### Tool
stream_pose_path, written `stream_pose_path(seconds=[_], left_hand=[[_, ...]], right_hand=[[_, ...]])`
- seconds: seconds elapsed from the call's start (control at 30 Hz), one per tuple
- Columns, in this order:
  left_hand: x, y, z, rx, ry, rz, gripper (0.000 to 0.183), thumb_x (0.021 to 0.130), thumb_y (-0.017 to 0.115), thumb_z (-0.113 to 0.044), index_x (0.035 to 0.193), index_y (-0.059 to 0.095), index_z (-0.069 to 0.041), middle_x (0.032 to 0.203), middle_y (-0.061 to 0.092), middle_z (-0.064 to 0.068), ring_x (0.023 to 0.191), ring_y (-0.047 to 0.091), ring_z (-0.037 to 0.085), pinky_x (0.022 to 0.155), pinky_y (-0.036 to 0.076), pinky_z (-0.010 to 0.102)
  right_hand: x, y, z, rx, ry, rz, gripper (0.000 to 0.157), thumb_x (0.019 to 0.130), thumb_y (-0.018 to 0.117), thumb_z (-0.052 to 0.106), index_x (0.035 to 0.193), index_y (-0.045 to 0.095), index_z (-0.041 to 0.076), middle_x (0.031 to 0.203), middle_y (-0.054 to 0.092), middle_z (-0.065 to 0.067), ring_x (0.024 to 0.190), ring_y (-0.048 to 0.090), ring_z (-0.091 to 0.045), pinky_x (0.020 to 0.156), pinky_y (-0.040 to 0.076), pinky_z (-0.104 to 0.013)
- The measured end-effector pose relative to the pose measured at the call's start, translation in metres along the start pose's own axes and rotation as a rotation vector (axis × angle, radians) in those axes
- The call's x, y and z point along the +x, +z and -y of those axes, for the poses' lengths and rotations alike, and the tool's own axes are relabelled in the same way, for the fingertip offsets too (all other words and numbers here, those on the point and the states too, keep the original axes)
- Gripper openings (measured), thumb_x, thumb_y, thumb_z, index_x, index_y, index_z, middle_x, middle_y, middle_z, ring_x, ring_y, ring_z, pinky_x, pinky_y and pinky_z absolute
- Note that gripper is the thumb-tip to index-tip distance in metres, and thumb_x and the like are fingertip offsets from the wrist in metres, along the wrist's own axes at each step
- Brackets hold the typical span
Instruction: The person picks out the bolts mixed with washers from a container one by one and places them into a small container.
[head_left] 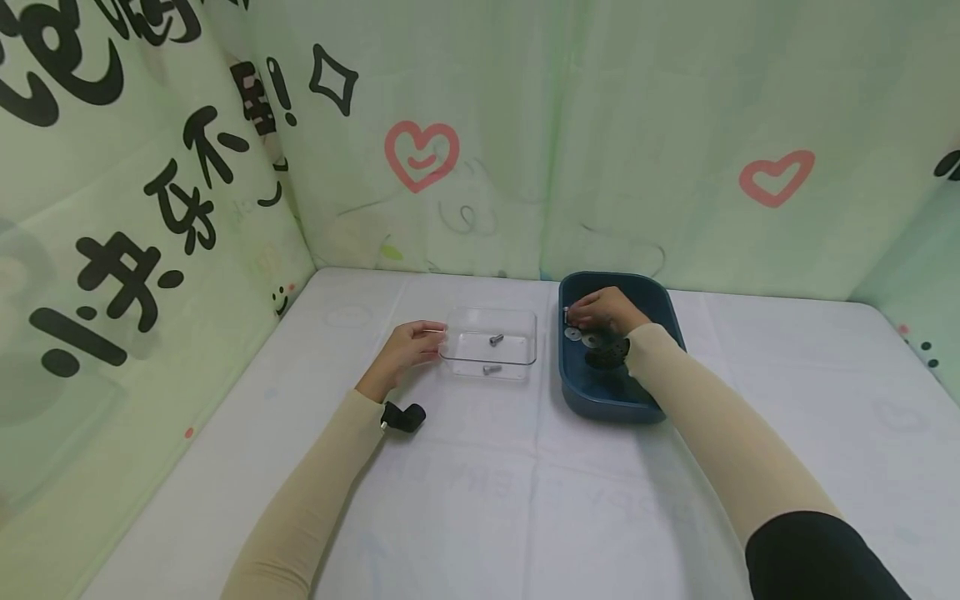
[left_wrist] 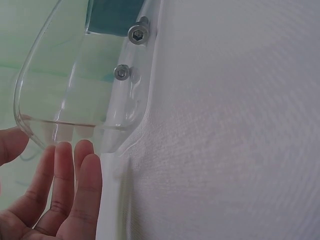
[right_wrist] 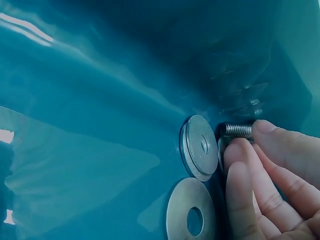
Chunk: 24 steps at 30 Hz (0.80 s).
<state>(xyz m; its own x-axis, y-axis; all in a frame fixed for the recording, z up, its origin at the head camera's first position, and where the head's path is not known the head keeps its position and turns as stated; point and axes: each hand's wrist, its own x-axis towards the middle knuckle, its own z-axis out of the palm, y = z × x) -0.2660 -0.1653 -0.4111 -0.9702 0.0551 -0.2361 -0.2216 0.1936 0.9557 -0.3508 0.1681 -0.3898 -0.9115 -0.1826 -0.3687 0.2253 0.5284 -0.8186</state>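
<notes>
Evidently, your right hand (head_left: 603,310) was the one nearer the hardware: the head view showed it down inside the blue bin (head_left: 611,411), while your left hand (head_left: 412,350) was at the near-left end of the clear box (head_left: 487,362) on the worktop (head_left: 465,500). In the left wrist view, your left fingers (left_wrist: 63,170) were nearly straight against the box's end, curled round nothing; two loose bolts (left_wrist: 138,34) lay inside the box beyond them. In the right wrist view, your right fingers (right_wrist: 290,145) pinched a threaded bolt (right_wrist: 237,130) at one end. Its long axis ran roughly level across that view, its free end directed away from your fingertips toward the stacked washers (right_wrist: 200,162), just beside them. Whether it touched the bin could not be determined.
</notes>
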Motion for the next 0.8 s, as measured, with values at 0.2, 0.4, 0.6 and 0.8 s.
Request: stream_pose_path(seconds=[0.2, 0.4, 0.6, 0.8], left_hand=[[-0.0014, 0.0001, -0.0014, -0.002, -0.001, -0.004, 0.037, 0.093, 0.057, -0.013, 0.127, 0.054, 0.0, 0.121, 0.059, 0.016, 0.081, 0.059, 0.007, 0.079, 0.054, 0.022], [-0.0015, -0.0001, -0.0012, -0.008, -0.01, -0.009, 0.037, 0.093, 0.057, -0.013, 0.128, 0.054, 0.0, 0.122, 0.059, 0.016, 0.08, 0.058, 0.006, 0.081, 0.054, 0.023], [-0.001, 0.0, -0.0005, -0.016, -0.011, -0.009, 0.037, 0.093, 0.057, -0.011, 0.127, 0.054, 0.001, 0.121, 0.059, 0.017, 0.078, 0.058, 0.006, 0.078, 0.053, 0.02], [-0.0008, 0.0009, -0.0007, -0.014, -0.001, -0.009, 0.037, 0.093, 0.057, -0.011, 0.127, 0.053, 0.002, 0.121, 0.059, 0.017, 0.077, 0.058, 0.004, 0.076, 0.053, 0.018]], right_hand=[[-0.0002, -0.0005, -0.0016, 0.003, -0.009, 0.012, 0.035, 0.094, 0.057, 0.012, 0.124, 0.058, -0.004, 0.102, 0.071, -0.006, 0.084, 0.065, -0.01, 0.103, 0.044, -0.042], [-0.001, -0.0011, -0.0038, -0.003, -0.021, 0.029, 0.034, 0.093, 0.056, 0.009, 0.125, 0.057, -0.003, 0.119, 0.065, -0.015, 0.09, 0.065, -0.011, 0.101, 0.046, -0.039], [-0.0003, 0.0, -0.0042, -0.02, -0.049, 0.035, 0.035, 0.091, 0.061, 0.011, 0.123, 0.058, -0.003, 0.114, 0.067, -0.012, 0.087, 0.065, -0.009, 0.098, 0.049, -0.037], [0.0017, 0.0007, -0.0056, -0.013, -0.079, 0.039, 0.035, 0.089, 0.062, 0.008, 0.122, 0.059, -0.005, 0.102, 0.069, -0.005, 0.082, 0.066, -0.007, 0.09, 0.054, -0.031]])
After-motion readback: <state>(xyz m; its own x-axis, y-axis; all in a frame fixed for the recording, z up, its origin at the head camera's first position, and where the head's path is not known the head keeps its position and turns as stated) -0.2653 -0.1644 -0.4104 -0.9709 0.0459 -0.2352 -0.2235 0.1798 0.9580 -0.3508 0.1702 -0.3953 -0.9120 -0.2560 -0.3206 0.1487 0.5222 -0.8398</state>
